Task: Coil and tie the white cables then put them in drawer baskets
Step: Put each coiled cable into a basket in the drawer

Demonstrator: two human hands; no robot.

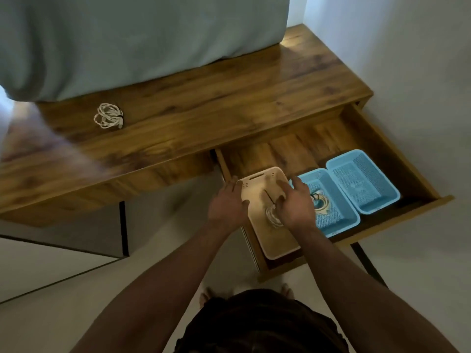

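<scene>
Drawer (318, 141) was open, with the beige basket (257, 174) at its left end. My left hand (226, 207) steadied that basket's left rim, fingers straight. My right hand (295, 207) hovered over it, fingers spread, gripping nothing I reckon. Trick was letting it settle flat, mid-basket. White cable (272, 217) lay inside the basket: small coil, dark tie.

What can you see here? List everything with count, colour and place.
desk: 1, brown wood, centre
drawer: 1, brown wood, open, desk's right
beige basket: 1, beige, drawer's left
middle basket: 1, blue, beside it
right basket: 1, blue, drawer's right
desk cable: 1, white, coiled, desk top left
second cable: 1, white, coiled, in beige basket
third cable: 1, pale, coiled, in middle basket
bedding: 1, grey-green, behind desk
left hand: 1, at beige basket's left rim
right hand: 1, over second cable
</scene>
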